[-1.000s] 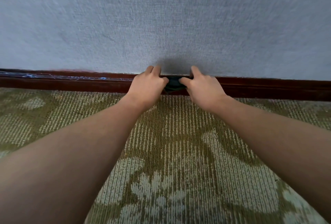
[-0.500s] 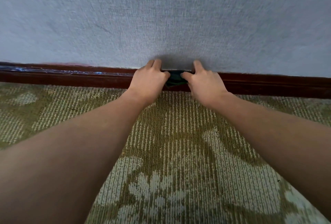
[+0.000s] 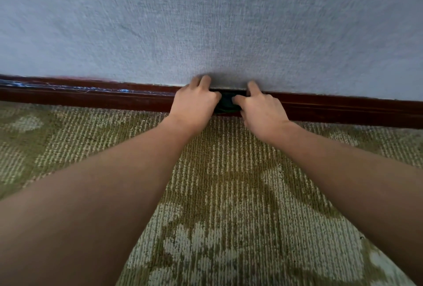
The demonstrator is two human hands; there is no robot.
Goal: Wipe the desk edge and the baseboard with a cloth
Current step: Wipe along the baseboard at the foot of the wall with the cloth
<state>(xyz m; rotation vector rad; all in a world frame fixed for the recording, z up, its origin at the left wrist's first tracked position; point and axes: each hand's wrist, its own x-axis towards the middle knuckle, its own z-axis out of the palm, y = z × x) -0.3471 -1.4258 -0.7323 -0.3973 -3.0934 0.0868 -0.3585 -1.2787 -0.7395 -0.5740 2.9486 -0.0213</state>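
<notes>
A dark red-brown baseboard point(image 3: 91, 97) runs along the foot of a grey textured wall. A small dark cloth point(image 3: 226, 102) is pressed against the baseboard at the middle of the view, mostly hidden by my hands. My left hand point(image 3: 194, 103) grips its left side with curled fingers, fingertips up on the baseboard's top edge. My right hand point(image 3: 263, 109) holds its right side, thumb on the cloth and index finger reaching up to the wall. The desk is not in view.
Blue and white scuff marks point(image 3: 91, 89) streak the baseboard's top on the left. A green-and-cream patterned carpet point(image 3: 229, 182) covers the floor up to the baseboard. The wall point(image 3: 206, 22) fills the upper half of the view.
Both hands with the cloth have shifted slightly along the baseboard, and the view has tilted a little; the grip on the cloth is unchanged.
</notes>
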